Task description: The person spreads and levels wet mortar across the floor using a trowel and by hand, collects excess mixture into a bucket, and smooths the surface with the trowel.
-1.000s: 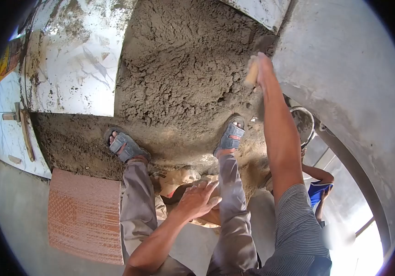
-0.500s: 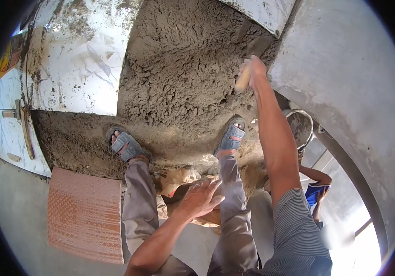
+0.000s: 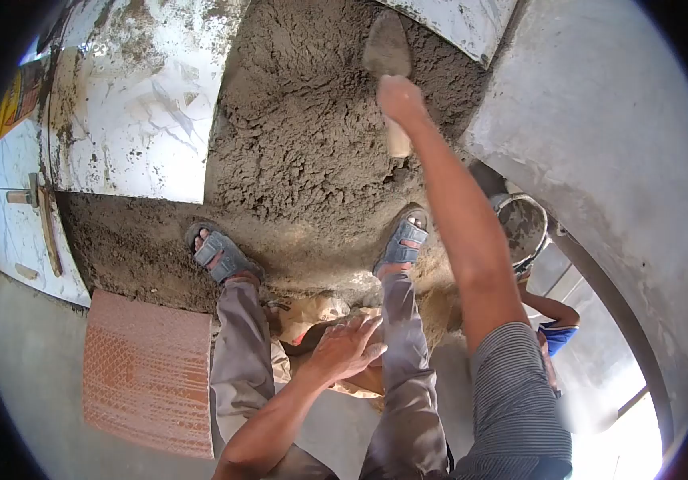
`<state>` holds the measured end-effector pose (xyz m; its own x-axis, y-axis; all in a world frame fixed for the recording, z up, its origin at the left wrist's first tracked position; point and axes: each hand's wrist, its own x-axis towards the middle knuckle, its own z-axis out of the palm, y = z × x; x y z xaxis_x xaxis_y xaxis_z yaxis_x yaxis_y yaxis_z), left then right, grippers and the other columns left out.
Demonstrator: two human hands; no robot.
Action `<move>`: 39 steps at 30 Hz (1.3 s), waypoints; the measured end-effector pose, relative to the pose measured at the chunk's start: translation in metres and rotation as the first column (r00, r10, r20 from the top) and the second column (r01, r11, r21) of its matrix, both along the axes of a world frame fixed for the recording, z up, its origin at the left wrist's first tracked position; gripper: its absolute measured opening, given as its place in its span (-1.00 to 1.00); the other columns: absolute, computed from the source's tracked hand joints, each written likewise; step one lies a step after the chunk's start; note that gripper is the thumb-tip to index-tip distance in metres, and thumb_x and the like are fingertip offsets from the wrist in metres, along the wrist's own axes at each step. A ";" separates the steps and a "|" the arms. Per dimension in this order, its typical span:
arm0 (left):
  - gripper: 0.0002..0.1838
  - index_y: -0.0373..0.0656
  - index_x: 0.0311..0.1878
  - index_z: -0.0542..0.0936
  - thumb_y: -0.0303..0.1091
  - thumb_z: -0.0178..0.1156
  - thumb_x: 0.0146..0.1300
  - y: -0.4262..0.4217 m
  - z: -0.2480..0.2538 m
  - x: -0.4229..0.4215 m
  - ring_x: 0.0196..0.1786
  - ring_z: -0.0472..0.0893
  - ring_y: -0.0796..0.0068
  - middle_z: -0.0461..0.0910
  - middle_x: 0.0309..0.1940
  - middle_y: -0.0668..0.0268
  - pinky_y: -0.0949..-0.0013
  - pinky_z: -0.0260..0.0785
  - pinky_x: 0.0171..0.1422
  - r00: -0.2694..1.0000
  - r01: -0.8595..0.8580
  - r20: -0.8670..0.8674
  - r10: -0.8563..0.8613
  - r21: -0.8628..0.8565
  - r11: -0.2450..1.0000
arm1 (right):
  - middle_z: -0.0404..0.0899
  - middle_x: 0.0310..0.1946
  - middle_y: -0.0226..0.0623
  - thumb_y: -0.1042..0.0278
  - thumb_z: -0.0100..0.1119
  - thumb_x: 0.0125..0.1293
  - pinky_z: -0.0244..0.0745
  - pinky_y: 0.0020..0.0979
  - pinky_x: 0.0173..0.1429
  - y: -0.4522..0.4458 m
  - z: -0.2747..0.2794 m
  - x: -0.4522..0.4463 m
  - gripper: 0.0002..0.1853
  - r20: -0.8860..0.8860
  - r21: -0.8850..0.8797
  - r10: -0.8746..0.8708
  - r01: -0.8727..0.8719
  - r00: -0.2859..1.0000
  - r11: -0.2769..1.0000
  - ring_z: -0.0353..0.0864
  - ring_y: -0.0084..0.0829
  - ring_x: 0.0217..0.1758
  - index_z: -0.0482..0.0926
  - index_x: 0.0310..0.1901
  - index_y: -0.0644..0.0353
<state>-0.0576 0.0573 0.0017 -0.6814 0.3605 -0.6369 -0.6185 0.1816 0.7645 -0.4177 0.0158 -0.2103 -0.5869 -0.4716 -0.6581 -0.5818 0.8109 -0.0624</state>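
Note:
My right hand point(image 3: 401, 99) is closed round the wooden handle of a trowel point(image 3: 388, 48), whose mortar-coated blade lies over the rough wet mortar point(image 3: 304, 120). The blade is near the corner of a marble-patterned tile point(image 3: 460, 24) at the top. My left hand point(image 3: 345, 347) hovers between my knees with its fingers apart and holds nothing. Beneath it is a torn paper bag point(image 3: 312, 314). A large white tile point(image 3: 140, 112) spattered with mortar borders the mortar bed on the left.
A hammer point(image 3: 46, 224) rests on a tile at far left. A reddish tile point(image 3: 148, 372) lies at lower left. A bucket point(image 3: 522, 228) stands right of my forearm, by the grey wall point(image 3: 600, 120). Another person's arm point(image 3: 548, 306) shows beyond it. My sandalled feet are on the mortar's near edge.
My right hand and the trowel have swept left across the mortar from the wall side, and the blade now shows flat. My left hand has barely moved. The other person's arm has shifted slightly.

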 end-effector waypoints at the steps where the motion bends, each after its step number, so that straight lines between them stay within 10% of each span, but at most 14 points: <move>1: -0.40 -0.16 0.27 0.27 -0.04 0.10 0.26 0.001 0.000 0.000 0.00 0.53 -0.03 0.41 0.08 -0.06 0.02 0.39 0.08 1.000 0.000 0.000 0.000 -0.002 1.000 | 0.54 -0.09 0.10 0.34 -0.07 0.28 0.54 -0.07 -0.08 0.019 0.007 -0.011 -0.73 0.004 0.062 0.003 -0.003 1.000 0.998 0.58 0.05 -0.05 0.54 -0.17 0.34; 6: -0.38 -0.07 0.32 0.22 0.06 -0.02 0.30 0.000 0.005 -0.006 0.05 0.51 -0.09 0.39 0.12 -0.02 -0.08 0.30 0.15 1.000 0.001 0.011 -0.001 0.003 1.000 | 0.55 -0.30 0.09 0.35 -0.18 0.30 0.54 -0.08 -0.26 0.115 -0.011 -0.027 -0.75 -0.266 -0.083 0.150 -0.178 0.952 0.981 0.62 -0.01 -0.32 0.49 -0.24 0.30; 7: -0.38 -0.07 0.32 0.22 0.06 -0.02 0.30 -0.001 0.005 -0.006 0.05 0.51 -0.09 0.39 0.12 -0.02 -0.08 0.30 0.15 1.000 -0.001 0.011 0.001 -0.003 1.000 | 0.52 -0.35 0.02 0.30 -0.16 0.31 0.52 -0.10 -0.31 0.107 -0.007 -0.013 -0.76 -0.034 -0.204 -0.448 0.433 0.893 0.878 0.59 -0.08 -0.39 0.47 -0.24 0.28; 8: -0.38 -0.09 0.32 0.22 0.02 0.03 0.29 0.000 0.006 -0.005 0.11 0.47 -0.06 0.37 0.15 -0.03 -0.03 0.31 0.17 0.999 0.045 0.018 -0.045 0.000 0.999 | 0.50 -0.40 -0.06 0.26 -0.13 0.32 0.51 -0.11 -0.37 0.100 -0.012 0.002 -0.76 0.226 -0.150 -0.856 0.885 0.464 0.440 0.57 -0.15 -0.45 0.45 -0.24 0.26; 11: -0.36 -0.11 0.33 0.21 -0.01 0.06 0.28 -0.006 0.008 -0.008 0.20 0.40 -0.06 0.32 0.21 -0.03 0.01 0.30 0.22 0.994 0.090 0.052 -0.091 0.017 0.996 | 0.39 -0.51 -0.28 0.22 -0.04 0.31 0.39 -0.23 -0.55 0.020 -0.012 0.043 -0.78 0.663 -0.157 -0.749 0.974 -0.019 -0.164 0.40 -0.33 -0.60 0.38 -0.25 0.22; 13: -0.36 -0.13 0.34 0.20 0.02 0.03 0.30 -0.013 0.010 -0.012 0.21 0.39 -0.09 0.31 0.22 -0.03 0.01 0.28 0.24 0.984 0.142 0.102 -0.145 0.037 0.989 | 0.36 -0.52 -0.27 0.21 -0.09 0.34 0.39 -0.25 -0.55 -0.041 -0.010 0.056 -0.77 0.807 -0.044 -0.575 0.956 -0.138 -0.291 0.38 -0.34 -0.60 0.33 -0.20 0.24; 17: -0.36 -0.14 0.34 0.20 0.02 0.01 0.31 -0.016 0.009 -0.005 0.21 0.39 -0.08 0.31 0.23 -0.04 0.00 0.27 0.24 0.989 0.109 0.091 -0.112 0.039 0.993 | 0.44 -0.47 -0.13 0.21 -0.14 0.36 0.51 -0.14 -0.41 -0.123 -0.008 0.067 -0.68 0.729 -0.045 -0.675 0.977 -0.112 -0.210 0.53 -0.21 -0.46 0.34 -0.05 0.33; 19: -0.36 -0.13 0.35 0.19 0.01 0.00 0.31 -0.016 0.006 -0.001 0.22 0.39 -0.04 0.30 0.24 -0.01 0.00 0.27 0.24 0.998 0.017 0.053 -0.019 0.034 0.999 | 0.54 -0.36 0.02 0.20 -0.16 0.36 0.55 -0.11 -0.31 -0.138 -0.015 0.070 -0.62 0.516 -0.244 -0.640 0.814 0.569 0.526 0.64 -0.12 -0.27 0.43 -0.07 0.41; 20: -0.36 -0.13 0.35 0.19 0.01 0.00 0.31 -0.019 0.004 -0.003 0.22 0.39 -0.04 0.30 0.24 -0.01 0.00 0.27 0.24 0.999 0.011 0.050 -0.012 0.031 0.999 | 0.57 -0.25 0.15 0.21 -0.17 0.36 0.56 -0.10 -0.19 -0.134 -0.008 0.068 -0.60 0.206 -0.327 -0.396 0.444 0.895 0.834 0.63 0.00 -0.14 0.49 -0.11 0.45; 22: -0.37 -0.13 0.34 0.19 0.00 0.01 0.31 -0.023 0.007 -0.005 0.19 0.42 -0.02 0.32 0.23 0.03 0.01 0.28 0.22 0.997 0.027 0.065 -0.029 0.025 0.999 | 0.56 -0.22 0.17 0.24 -0.19 0.35 0.54 -0.08 -0.11 -0.117 0.004 0.052 -0.61 0.103 -0.220 -0.185 0.204 0.977 0.954 0.60 0.03 -0.11 0.50 -0.12 0.44; 23: -0.37 -0.13 0.34 0.19 0.00 0.01 0.31 -0.022 0.004 -0.004 0.19 0.42 -0.02 0.32 0.23 0.03 0.01 0.28 0.22 0.998 0.024 0.058 -0.025 0.022 0.999 | 0.55 -0.19 0.19 0.26 -0.21 0.35 0.52 -0.06 -0.03 -0.109 0.008 0.037 -0.62 0.020 -0.104 0.054 -0.052 0.998 0.993 0.58 0.07 -0.08 0.52 -0.13 0.42; 30: -0.36 -0.05 0.35 0.20 0.08 -0.02 0.30 -0.026 0.011 -0.005 0.16 0.44 -0.08 0.34 0.20 0.02 -0.11 0.18 0.28 0.995 -0.003 0.096 -0.003 0.055 0.998 | 0.47 -0.19 0.10 0.37 -0.15 0.28 0.47 0.04 -0.09 0.098 -0.014 -0.042 -0.83 -0.284 -0.074 0.054 -0.078 0.957 0.994 0.55 0.13 -0.19 0.43 -0.21 0.22; 39: -0.38 -0.07 0.34 0.20 0.00 0.04 0.30 -0.020 0.011 -0.007 0.15 0.45 -0.04 0.36 0.17 -0.01 -0.01 0.27 0.20 0.997 0.034 0.068 -0.035 0.008 0.999 | 0.48 -0.06 0.11 0.10 -0.23 0.41 0.46 0.02 0.01 0.057 0.019 0.037 -0.67 0.000 -0.031 -0.041 0.041 0.999 0.999 0.56 0.15 -0.10 0.34 -0.03 0.19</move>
